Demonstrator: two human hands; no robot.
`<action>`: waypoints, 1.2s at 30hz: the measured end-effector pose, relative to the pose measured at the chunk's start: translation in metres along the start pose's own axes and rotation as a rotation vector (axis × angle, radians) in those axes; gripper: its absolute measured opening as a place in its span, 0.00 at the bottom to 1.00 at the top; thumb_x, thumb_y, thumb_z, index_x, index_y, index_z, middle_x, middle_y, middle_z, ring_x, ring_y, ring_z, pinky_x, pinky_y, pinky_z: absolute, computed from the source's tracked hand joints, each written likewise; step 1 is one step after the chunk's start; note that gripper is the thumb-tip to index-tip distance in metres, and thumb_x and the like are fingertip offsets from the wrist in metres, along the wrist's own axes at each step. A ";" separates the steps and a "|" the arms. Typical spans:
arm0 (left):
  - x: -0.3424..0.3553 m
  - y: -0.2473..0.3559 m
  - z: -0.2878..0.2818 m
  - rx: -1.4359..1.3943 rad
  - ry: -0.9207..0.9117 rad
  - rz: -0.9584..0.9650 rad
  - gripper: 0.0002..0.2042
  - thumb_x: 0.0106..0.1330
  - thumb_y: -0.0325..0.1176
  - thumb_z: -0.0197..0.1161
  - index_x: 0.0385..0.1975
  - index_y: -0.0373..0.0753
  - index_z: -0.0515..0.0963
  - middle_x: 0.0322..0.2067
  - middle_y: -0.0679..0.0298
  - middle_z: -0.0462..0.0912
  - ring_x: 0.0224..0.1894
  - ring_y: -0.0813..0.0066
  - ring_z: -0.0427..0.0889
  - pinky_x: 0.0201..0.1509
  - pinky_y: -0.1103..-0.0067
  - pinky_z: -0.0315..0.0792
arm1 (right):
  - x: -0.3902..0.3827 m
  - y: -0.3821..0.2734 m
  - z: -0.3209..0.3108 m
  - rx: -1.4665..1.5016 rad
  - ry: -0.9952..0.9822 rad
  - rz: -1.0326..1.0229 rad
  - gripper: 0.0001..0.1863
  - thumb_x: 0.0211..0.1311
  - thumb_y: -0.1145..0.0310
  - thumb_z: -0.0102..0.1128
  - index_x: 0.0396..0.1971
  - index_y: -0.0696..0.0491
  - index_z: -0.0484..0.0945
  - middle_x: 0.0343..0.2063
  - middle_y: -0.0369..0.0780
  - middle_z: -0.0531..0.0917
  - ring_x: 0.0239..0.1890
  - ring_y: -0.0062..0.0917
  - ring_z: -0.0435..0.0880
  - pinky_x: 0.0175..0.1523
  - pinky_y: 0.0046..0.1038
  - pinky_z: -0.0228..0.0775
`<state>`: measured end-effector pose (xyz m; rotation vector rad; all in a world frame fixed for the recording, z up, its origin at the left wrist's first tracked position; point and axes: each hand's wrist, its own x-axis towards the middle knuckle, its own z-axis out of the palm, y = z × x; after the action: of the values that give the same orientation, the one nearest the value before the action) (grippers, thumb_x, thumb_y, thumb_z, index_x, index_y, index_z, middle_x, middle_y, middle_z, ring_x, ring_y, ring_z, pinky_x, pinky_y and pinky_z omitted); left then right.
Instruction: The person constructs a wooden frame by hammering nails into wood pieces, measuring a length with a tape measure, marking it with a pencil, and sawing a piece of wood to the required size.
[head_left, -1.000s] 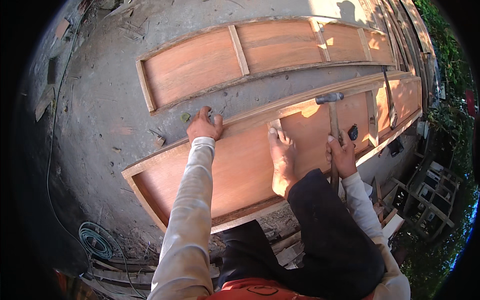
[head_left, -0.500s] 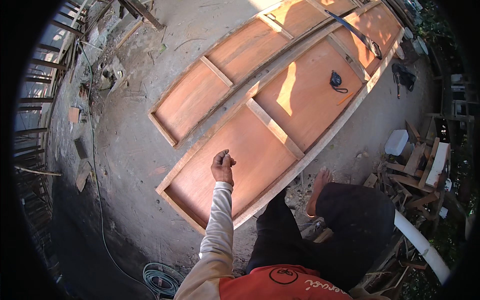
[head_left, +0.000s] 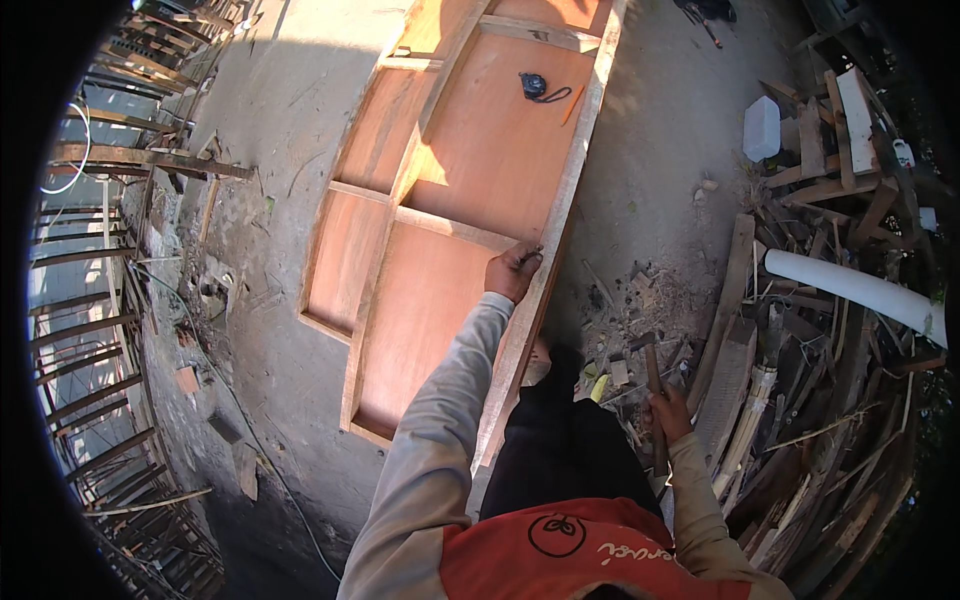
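Hammer [head_left: 655, 372] is gripped in the right hand [head_left: 670, 412], right of the wooden panel [head_left: 445, 300]; its long axis points forward, head end foremost. The panel's long axis runs forward, leaning right. Left hand [head_left: 513, 272] is at the panel's right edge; its grip cannot be determined. Grey floor [head_left: 655, 150] borders wood scraps [head_left: 735, 370] at right.

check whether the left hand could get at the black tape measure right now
Probably yes, with a forward stretch: the black tape measure lies uncovered on the panel, and nothing tall stands between it and the left hand, though that hand may be pinching something small.
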<state>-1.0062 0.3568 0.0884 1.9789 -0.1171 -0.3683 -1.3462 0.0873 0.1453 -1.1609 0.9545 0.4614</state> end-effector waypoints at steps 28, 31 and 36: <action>0.197 0.007 0.262 0.918 -1.174 0.122 0.07 0.66 0.26 0.66 0.41 0.31 0.83 0.44 0.61 0.79 0.43 0.70 0.85 0.48 0.74 0.78 | 0.183 0.023 0.048 0.994 -0.192 0.091 0.15 0.70 0.62 0.57 0.50 0.46 0.64 0.23 0.31 0.67 0.14 0.14 0.65 0.16 0.22 0.59; 0.200 -0.004 0.258 0.818 -1.116 0.111 0.09 0.66 0.28 0.66 0.43 0.33 0.84 0.45 0.60 0.81 0.43 0.70 0.85 0.49 0.74 0.78 | 0.197 0.017 0.051 1.017 -0.177 0.096 0.15 0.70 0.62 0.57 0.49 0.46 0.64 0.23 0.31 0.68 0.14 0.14 0.65 0.16 0.22 0.59; 0.203 -0.017 0.257 0.939 -1.142 0.183 0.11 0.67 0.36 0.64 0.46 0.47 0.86 0.37 0.69 0.88 0.48 0.78 0.84 0.73 0.71 0.50 | 0.207 0.010 0.049 0.980 -0.139 0.059 0.14 0.70 0.62 0.56 0.48 0.46 0.65 0.23 0.31 0.68 0.14 0.15 0.65 0.16 0.22 0.59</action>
<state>-0.8945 0.0903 -0.0669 2.3312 -1.3870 -1.4835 -1.2219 0.1034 -0.0272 -0.2106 0.9201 0.0737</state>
